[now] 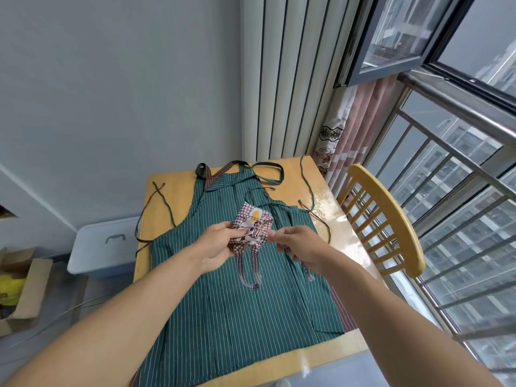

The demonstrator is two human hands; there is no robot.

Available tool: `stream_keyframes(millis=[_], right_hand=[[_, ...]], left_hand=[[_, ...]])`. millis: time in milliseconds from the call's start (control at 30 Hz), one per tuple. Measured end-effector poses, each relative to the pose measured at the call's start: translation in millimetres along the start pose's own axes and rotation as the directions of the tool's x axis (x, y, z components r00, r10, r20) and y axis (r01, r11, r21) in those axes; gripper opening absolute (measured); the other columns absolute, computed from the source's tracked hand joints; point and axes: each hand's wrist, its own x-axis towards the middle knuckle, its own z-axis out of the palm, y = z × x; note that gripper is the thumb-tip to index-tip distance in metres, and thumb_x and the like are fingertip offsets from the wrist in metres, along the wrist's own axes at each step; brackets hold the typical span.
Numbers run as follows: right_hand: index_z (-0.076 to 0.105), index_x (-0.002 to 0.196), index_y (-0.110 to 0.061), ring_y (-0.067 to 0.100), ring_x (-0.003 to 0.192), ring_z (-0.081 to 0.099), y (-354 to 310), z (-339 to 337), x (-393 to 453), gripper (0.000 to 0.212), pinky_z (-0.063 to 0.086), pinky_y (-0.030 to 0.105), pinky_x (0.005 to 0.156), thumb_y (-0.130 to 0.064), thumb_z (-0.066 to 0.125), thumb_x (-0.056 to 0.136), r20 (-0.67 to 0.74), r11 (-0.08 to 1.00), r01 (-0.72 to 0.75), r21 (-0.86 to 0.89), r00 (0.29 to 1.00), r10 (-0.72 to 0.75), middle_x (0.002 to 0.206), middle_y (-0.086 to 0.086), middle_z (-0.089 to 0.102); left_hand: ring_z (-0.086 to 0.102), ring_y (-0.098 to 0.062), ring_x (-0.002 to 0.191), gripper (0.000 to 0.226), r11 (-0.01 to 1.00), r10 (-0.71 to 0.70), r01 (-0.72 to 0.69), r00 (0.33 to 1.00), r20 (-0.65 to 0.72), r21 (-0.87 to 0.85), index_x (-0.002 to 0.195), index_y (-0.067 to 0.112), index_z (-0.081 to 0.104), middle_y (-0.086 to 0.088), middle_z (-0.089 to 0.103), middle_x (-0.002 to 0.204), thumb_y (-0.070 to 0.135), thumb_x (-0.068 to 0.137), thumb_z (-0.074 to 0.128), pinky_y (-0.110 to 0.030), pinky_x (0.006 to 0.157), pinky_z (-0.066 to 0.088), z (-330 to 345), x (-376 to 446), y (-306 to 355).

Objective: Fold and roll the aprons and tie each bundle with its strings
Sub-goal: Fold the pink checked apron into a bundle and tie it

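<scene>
Above the middle of the wooden surface (173, 191), over the spread green striped apron (223, 289), the left hand (220, 247) is gripping the rolled checked apron bundle (252, 229) with curled fingers while the right hand (300, 248) is pinching its string (307, 272), a loop (250, 272) dangling below.

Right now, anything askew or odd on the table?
Mostly tidy. The green striped apron overhangs the near edge of the wooden table, and its strings trail off the left side. Both hands hold the checked bundle normally.
</scene>
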Motion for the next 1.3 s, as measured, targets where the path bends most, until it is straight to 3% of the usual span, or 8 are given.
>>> stream_keyframes(millis=[167,300,467,700,900,1000,1167,1300], right_hand=[[0.063,0.093,-0.016,0.012,0.07,0.05,9.8,-3.9,4.2,0.021,0.036,0.027,0.066,-0.034,0.056,0.102,0.183,0.915,-0.203,0.35,0.972,0.146,0.082,-0.002,0.065],[0.064,0.109,-0.009,0.014,0.072,0.062,12.6,1.0,9.2,0.016,0.043,0.023,0.061,-0.022,0.06,0.101,0.115,0.764,-0.215,0.608,0.976,0.184,0.09,0.006,0.064],[0.069,0.093,-0.008,0.009,0.06,0.05,12.3,16.2,13.2,0.021,0.037,0.019,0.048,-0.024,0.058,0.102,0.025,0.693,-0.197,0.694,0.968,0.251,0.075,0.002,0.065],[0.069,0.099,-0.01,0.009,0.065,0.05,6.4,17.7,10.7,0.019,0.041,0.022,0.055,-0.022,0.054,0.104,0.071,0.818,-0.172,0.548,0.985,0.159,0.08,0.001,0.067],[0.068,0.094,-0.01,0.011,0.07,0.063,13.7,10.6,16.8,0.018,0.051,0.027,0.063,-0.017,0.055,0.104,0.031,0.9,-0.171,0.401,0.984,0.174,0.087,0.006,0.072],[0.071,0.093,-0.001,0.01,0.062,0.063,8.4,0.6,13.1,0.016,0.049,0.022,0.052,-0.012,0.061,0.1,0.042,0.958,-0.151,0.244,0.989,0.145,0.082,0.007,0.072],[0.077,0.089,-0.008,0.012,0.067,0.058,-6.1,-11.1,17.3,0.038,0.044,0.018,0.051,-0.046,0.075,0.086,-0.002,0.919,-0.121,-0.376,0.991,0.13,0.072,-0.001,0.071],[0.075,0.086,-0.006,0.014,0.063,0.053,-16.5,-0.1,21.5,0.041,0.042,0.024,0.056,-0.047,0.078,0.084,0.03,0.856,-0.072,-0.513,0.994,0.101,0.071,0.004,0.065]], left_hand=[[0.07,-0.032,0.105,0.035,0.996,0.003,0.005,0.995,0.101,-0.084,0.125,0.005,0.055,-0.021,0.072,0.117,-0.01,0.094,0.055,-0.041,0.082,0.057,3.7,2.1,-3.3],[0.072,-0.03,0.096,0.039,0.994,0.017,-0.004,0.993,0.118,-0.109,0.126,0.008,0.055,-0.02,0.073,0.114,-0.012,0.092,0.056,-0.039,0.078,0.058,6.2,3.1,-7.4],[0.071,-0.032,0.104,0.046,0.998,0.053,-0.049,0.99,0.128,-0.034,0.129,0.005,0.054,-0.019,0.07,0.12,-0.015,0.088,0.058,-0.04,0.086,0.058,7.7,4.0,-13.3],[0.07,-0.028,0.104,0.031,0.967,0.1,-0.13,0.984,0.145,0.221,0.113,-0.008,0.061,-0.022,0.07,0.118,-0.017,0.084,0.061,-0.033,0.084,0.06,0.3,4.8,-18.4],[0.069,-0.029,0.104,0.024,0.872,0.19,-0.235,0.971,0.144,0.429,0.083,0.007,0.068,-0.015,0.072,0.104,-0.018,0.083,0.066,-0.041,0.092,0.059,-4.9,8.6,-20.9],[0.069,-0.024,0.099,0.031,0.786,0.211,-0.267,0.964,0.163,0.558,0.077,0.008,0.069,-0.013,0.073,0.101,-0.021,0.085,0.061,-0.035,0.083,0.062,-9.6,6.1,-18.0],[0.07,-0.024,0.1,0.028,0.634,0.154,-0.27,0.962,0.224,0.725,0.089,0.012,0.071,-0.009,0.073,0.102,-0.016,0.084,0.066,-0.042,0.085,0.062,-16.3,2.3,-16.7],[0.073,-0.02,0.09,0.053,0.632,0.146,-0.259,0.965,0.216,0.731,0.118,0.027,0.06,-0.002,0.073,0.099,-0.013,0.084,0.069,-0.04,0.084,0.062,-10.2,-0.8,-23.5]])
